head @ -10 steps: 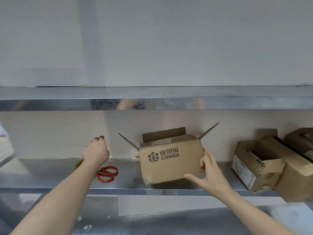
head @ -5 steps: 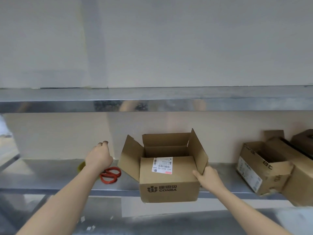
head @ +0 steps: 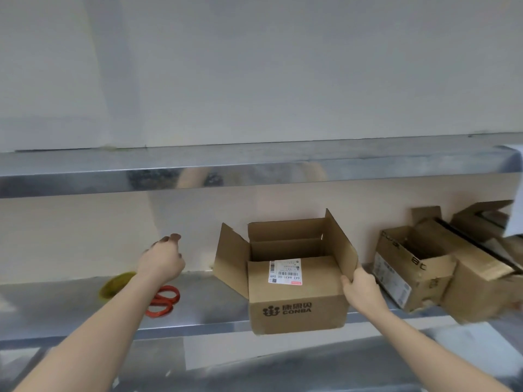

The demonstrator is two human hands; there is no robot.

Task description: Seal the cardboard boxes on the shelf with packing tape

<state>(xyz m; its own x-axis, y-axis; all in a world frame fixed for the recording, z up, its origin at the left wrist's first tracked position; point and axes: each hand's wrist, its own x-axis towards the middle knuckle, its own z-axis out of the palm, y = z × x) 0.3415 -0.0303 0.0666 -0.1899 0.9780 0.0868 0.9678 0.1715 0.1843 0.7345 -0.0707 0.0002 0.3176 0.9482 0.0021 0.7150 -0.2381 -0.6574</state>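
On the lower steel shelf (head: pixel 198 309), the box (head: pixel 297 306) sits at centre, its front face overhanging the shelf's front edge. Left, right and rear flaps stand up; the front flap lies folded over the opening and carries a white label (head: pixel 285 271). The right hand (head: pixel 360 291) grips the box at its upper right corner, thumb on the front side and fingers wrapped round the base of the right flap. The left hand (head: pixel 162 260) is raised above the shelf, well apart from the box and to its left, back toward the camera, fingers loosely curled and holding nothing. Below and left of that hand lies a yellow-green tape roll (head: pixel 114 284), partly hidden by the forearm. Red-handled scissors (head: pixel 164 304) lie just right of the forearm, between the roll and the box. Two more open boxes (head: pixel 407 274) lie tipped at the shelf's right end, near the right hand but not touching it.
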